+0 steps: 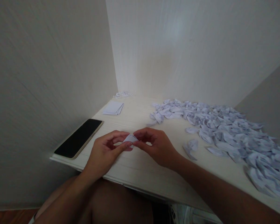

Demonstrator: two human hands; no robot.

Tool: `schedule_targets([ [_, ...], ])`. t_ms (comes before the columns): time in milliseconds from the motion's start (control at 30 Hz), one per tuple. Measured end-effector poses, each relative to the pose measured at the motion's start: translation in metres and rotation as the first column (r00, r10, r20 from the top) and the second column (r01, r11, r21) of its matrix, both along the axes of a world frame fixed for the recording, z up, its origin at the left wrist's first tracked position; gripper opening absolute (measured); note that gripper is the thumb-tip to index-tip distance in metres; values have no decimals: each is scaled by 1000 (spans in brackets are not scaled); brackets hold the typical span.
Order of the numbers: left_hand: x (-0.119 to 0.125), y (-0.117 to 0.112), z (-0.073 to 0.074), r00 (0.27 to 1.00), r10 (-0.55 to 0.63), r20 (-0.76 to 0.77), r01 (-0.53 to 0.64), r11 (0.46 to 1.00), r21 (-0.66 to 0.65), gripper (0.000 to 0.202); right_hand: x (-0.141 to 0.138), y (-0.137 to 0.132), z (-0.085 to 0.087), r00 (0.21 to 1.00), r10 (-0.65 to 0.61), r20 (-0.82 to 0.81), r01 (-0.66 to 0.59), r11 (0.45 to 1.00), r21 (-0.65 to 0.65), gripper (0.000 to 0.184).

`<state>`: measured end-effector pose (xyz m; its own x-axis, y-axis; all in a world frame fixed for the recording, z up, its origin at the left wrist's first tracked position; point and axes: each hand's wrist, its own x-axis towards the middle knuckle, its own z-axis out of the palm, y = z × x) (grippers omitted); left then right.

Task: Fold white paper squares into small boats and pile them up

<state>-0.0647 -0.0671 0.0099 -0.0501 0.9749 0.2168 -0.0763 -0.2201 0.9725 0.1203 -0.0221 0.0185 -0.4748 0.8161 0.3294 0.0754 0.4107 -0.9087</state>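
Between my two hands is a small piece of folded white paper [130, 138], held a little above the white table. My left hand [109, 148] pinches its left side, thumb in front and fingers behind. On the right side, the thumb and fingertips of my right hand [154, 143] close on the same paper. Its top comes to a blunt point; the lower part is partly covered by my thumbs and fingers. Many folded white paper pieces [214, 124] lie heaped to the right of my right hand. One loose folded piece [190, 148] is nearest to it.
A black-screened phone [79, 138] lies at the left edge of the white table [130, 168]. Behind it sits a short stack of white paper sheets [113, 107]. Small paper scraps [123, 94] are in the back corner. Walls stand close at left, back and right.
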Motion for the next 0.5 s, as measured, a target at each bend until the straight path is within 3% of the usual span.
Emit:
schedule_targets([
  [233,0,3,-2,997,-31,66,37,995,-96,29,-2,5,-7,987,44,-154,-84,961,-264,22],
  [500,1,4,-12,994,-96,45,100,990,-95,38,-3,5,-7,990,30,-139,-72,948,-311,25],
])
